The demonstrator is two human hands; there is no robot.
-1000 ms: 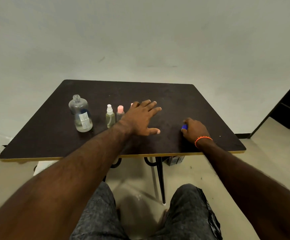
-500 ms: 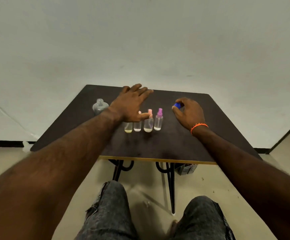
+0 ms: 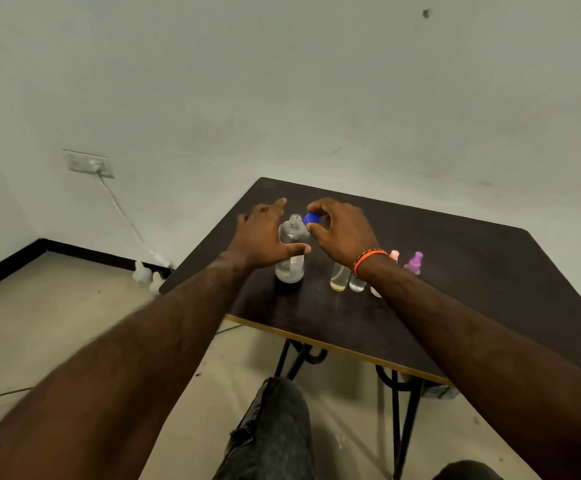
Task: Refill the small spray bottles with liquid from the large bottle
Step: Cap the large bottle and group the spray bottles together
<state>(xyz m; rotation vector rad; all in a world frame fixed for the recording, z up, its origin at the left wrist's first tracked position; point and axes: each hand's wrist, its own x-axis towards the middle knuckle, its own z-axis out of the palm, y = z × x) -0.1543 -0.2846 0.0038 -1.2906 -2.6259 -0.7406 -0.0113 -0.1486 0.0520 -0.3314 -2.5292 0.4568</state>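
The dark table (image 3: 455,271) stands against a pale wall, a socket far left. On it the large bottle (image 3: 291,251) stands upright; the left hand (image 3: 265,237), fingers spread, nearly cups it, probably to steady it. The right hand (image 3: 341,230) pinches the blue cap (image 3: 312,219) beside its neck. Small spray bottles (image 3: 339,278) line up rightward.

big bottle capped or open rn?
Open. The big bottle's threaded neck is bare; the right hand pinches the blue cap just beside the mouth, not on it.
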